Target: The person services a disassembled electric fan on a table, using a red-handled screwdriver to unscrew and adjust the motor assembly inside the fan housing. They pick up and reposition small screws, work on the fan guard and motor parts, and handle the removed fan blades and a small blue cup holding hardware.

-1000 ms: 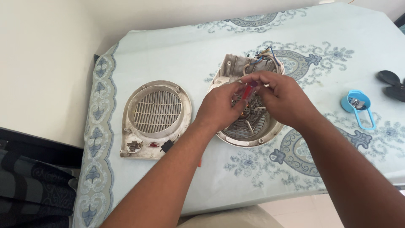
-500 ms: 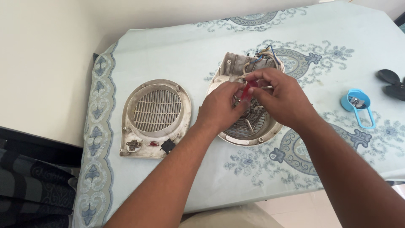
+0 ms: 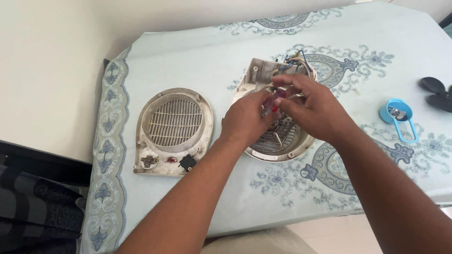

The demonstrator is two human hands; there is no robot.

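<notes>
- nearest me, my two forearms reach out over the front edge of the tabletop (image 3: 188, 61), which wears a pale blue cloth with darker scroll patterns.
- my left hand (image 3: 245, 120) is pinched shut around a small red part (image 3: 275, 108) and the thin wires beside it, just over the open heater shell (image 3: 256, 77).
- my right hand (image 3: 314, 109) comes in from the other side, its fingertips closed on the same red part and wires, so the two hands touch at the fingers.
- both hands cover most of the shell's middle; below them i see only a slice of its round ribbed grille and pale rim, and i cannot tell what the part is joined to.
- to the left of the shell, well apart from my hands, the front cover (image 3: 173, 131) lies flat, round grille facing up, with a black switch and small fittings along its near edge.
- to the right, near the tabletop's edge, sits a small blue cup (image 3: 398, 117) with a handle, something metallic inside.
- beyond my fingers, a bundle of coloured wires (image 3: 294, 60) stands up from the shell's far corner.
- far right, a black fan blade (image 3: 435, 91) lies partly out of view.
</notes>
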